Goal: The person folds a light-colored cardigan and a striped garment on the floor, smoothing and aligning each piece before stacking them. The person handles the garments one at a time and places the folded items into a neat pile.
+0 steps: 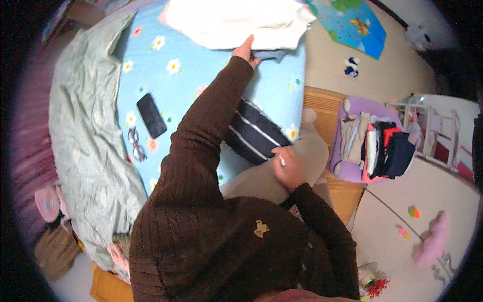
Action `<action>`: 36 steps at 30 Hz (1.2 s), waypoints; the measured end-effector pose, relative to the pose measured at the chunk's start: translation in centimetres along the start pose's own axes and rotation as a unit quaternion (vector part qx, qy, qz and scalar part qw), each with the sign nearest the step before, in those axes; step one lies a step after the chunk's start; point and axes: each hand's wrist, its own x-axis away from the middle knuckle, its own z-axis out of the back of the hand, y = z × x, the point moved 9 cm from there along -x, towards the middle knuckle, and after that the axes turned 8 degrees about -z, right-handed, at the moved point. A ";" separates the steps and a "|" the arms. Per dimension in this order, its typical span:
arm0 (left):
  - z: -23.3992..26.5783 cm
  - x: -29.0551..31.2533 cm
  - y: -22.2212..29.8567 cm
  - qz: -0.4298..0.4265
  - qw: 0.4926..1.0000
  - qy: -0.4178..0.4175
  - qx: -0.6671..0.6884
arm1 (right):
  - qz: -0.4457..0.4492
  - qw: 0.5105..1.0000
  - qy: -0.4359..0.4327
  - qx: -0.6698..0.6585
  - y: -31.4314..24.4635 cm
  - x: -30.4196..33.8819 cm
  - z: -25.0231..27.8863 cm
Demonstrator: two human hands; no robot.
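Note:
My left hand [245, 52] reaches to the far side of the bed and is closed on the near edge of a white garment [231, 22], one finger lying over the cloth. A bit of blue-grey cloth [270, 55] shows beneath that edge, beside the hand. Close to my lap lies a folded dark garment [255, 132] with white stripes. My right hand [289, 168] is curled above my thigh, its fingertips at the dark garment's near right corner. A small white spot shows among its fingers; I cannot make out what it is.
On the blue flowered bed sheet [166, 50] lie a black phone [151, 116] and a pair of glasses [135, 145]. A pale green quilt [90, 126] runs along the left. At right, a purple seat [347, 171] holds folded clothes [385, 148]. Slippers [351, 67] lie on the floor.

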 end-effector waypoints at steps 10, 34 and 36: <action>21.7 17.6 17.6 -0.487 0.607 0.127 -0.615 | 0.020 0.999 0.031 0.021 -1.1 1.2 1.2; 29.5 19.3 15.2 -0.370 0.483 0.160 -0.777 | -0.017 0.999 0.041 0.032 -0.3 3.1 1.9; 29.6 19.6 15.5 -0.410 0.464 0.170 -0.766 | -0.007 0.998 0.045 0.033 -0.5 3.2 2.0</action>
